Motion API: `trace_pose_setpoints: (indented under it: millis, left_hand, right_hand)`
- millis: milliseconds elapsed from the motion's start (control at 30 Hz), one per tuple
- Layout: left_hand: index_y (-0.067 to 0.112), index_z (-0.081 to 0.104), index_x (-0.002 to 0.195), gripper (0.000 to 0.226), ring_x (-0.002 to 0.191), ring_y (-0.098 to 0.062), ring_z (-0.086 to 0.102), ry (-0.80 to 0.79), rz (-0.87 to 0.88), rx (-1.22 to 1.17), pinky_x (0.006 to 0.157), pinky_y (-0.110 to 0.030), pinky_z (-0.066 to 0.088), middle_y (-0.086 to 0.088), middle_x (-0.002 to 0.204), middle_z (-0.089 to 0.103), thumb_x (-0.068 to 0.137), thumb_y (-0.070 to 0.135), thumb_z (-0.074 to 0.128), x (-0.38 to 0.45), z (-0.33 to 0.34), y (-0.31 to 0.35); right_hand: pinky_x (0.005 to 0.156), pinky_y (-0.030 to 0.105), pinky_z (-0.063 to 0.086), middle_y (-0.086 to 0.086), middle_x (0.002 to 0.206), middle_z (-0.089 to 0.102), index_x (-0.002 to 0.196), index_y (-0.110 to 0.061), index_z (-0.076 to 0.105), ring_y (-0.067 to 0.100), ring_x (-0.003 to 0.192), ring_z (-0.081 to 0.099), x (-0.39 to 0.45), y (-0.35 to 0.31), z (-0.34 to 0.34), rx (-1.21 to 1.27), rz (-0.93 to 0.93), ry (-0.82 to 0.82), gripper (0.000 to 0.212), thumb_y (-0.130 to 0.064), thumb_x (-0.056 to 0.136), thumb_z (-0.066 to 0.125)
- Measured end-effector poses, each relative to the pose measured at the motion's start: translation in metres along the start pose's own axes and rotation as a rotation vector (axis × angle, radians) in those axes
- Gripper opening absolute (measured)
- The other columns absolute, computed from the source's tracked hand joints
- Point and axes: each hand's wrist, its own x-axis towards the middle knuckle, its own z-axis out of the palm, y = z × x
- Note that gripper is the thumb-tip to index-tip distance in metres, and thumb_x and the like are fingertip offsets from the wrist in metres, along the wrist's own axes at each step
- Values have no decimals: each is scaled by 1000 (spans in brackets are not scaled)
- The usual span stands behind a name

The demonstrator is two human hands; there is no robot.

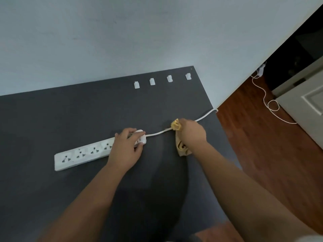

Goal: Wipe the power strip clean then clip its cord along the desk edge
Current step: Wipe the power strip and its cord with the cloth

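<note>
Power strip, white and long, lies flat on the dark grey desk at centre left of the frame, slanting up toward the right, with four sockets showing along its top. Near its right end sits a small dark marking, too blurred for me to read; no brand can be made out. Over that same end the left hand comes in from the lower left, palm down, fingers curled over the far side and thumb on the near side, pinning the strip to the desk. From there the white cord runs right and upward to the desk's right edge. The right hand, its forearm reaching in from the lower right, is clenched around a yellow cloth wrapped on the cord, with the loose cloth tail hanging beneath the wrist. Four white clips stand in a row near the desk's far edge, upper centre.
</note>
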Motion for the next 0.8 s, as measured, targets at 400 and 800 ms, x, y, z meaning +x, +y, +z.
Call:
trace_pose_setpoints:
  millis: [400,800]
  left_hand:
    - [42,66,103,21,109,-21,52,69,-105,177,100,-52,29,0,111,48,86,48,55,13,24,12]
    - [39,72,92,23,100,-17,58,154,-108,120,96,-54,33,2,104,54,77,49,58,17,30,10]
  right_hand:
    - [79,37,49,11,110,64,111,-13,57,34,99,62,-10,-28,21,11,-232,13,28,-10,84,51]
    - [74,41,55,12,95,65,97,-13,60,34,88,62,59,130,-45,-32,216,145,20,-8,84,45]
